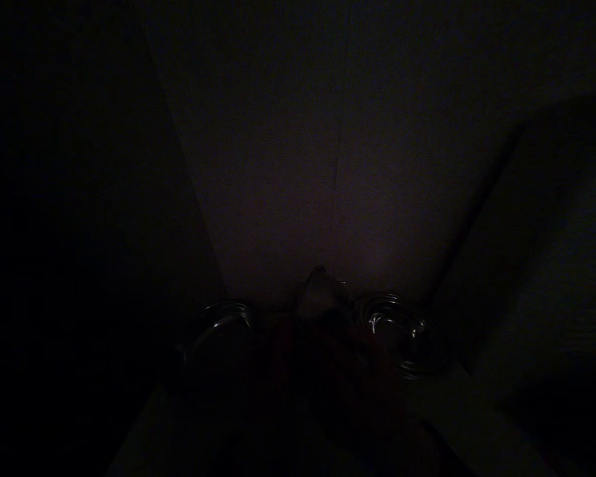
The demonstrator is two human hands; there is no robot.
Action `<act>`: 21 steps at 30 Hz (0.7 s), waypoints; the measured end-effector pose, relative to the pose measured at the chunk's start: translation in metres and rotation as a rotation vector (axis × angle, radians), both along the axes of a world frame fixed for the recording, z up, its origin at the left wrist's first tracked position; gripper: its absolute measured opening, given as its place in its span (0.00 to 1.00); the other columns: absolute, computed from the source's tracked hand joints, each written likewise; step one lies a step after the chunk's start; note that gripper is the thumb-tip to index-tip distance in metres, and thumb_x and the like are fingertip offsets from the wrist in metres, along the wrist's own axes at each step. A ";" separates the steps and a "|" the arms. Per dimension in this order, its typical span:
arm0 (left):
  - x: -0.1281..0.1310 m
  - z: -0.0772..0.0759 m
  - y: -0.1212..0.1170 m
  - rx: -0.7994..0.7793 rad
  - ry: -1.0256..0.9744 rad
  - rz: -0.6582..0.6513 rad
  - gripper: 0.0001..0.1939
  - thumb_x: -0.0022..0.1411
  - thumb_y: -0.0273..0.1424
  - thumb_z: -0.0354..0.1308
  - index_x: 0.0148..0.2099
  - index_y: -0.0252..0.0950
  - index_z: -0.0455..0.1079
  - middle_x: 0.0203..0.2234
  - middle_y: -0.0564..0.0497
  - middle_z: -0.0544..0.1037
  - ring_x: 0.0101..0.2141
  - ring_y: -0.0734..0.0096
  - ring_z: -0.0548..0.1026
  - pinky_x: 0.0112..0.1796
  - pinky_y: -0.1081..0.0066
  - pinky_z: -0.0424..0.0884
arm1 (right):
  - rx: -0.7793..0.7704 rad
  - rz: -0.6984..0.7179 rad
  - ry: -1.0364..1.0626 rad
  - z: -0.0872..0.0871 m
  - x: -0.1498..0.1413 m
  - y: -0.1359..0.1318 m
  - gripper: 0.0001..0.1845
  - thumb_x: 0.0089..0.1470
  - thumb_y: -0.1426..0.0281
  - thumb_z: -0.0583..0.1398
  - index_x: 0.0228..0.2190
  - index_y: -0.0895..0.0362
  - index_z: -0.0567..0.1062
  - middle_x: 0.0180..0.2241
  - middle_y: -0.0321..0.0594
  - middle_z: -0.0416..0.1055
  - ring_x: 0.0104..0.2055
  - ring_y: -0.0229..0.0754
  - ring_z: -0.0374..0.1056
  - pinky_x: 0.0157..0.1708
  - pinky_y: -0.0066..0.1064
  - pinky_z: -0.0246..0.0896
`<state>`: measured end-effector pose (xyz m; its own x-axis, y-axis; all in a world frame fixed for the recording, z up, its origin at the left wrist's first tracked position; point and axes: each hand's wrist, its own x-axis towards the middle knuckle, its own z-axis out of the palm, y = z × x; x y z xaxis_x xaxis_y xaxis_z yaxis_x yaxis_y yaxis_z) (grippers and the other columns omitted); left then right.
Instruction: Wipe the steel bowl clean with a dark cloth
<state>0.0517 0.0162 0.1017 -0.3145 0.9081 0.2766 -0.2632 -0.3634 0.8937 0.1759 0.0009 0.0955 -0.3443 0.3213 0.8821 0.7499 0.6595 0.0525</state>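
Note:
The picture is almost black. Low in the middle a pale lump (pixel 318 291) shows faintly, with a dark reddish shape (pixel 347 371) running down from it toward the lower right. This may be my right hand and sleeve, but no fingers can be made out. Two round shiny rims flank it, like glass bowls or jars: one on the left (pixel 218 331) and one on the right (pixel 402 334). The lump sits between them, near the right one's rim. I cannot tell whether it touches either. My left hand does not show.
A dim pale surface (pixel 288 165) with a thin vertical seam (pixel 336 172) fills the centre. Dark areas close in at the left (pixel 69 232) and right (pixel 551 252). A faint lighter ledge (pixel 457 404) lies under the round rims.

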 end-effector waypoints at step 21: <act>0.007 0.000 -0.013 -0.008 0.216 -0.111 0.14 0.64 0.36 0.51 0.47 0.35 0.68 0.43 0.46 0.73 0.38 0.70 0.73 0.38 0.66 0.73 | -0.146 -0.125 0.102 0.005 0.007 0.010 0.23 0.55 0.73 0.56 0.53 0.59 0.65 0.47 0.52 0.62 0.44 0.50 0.62 0.36 0.42 0.65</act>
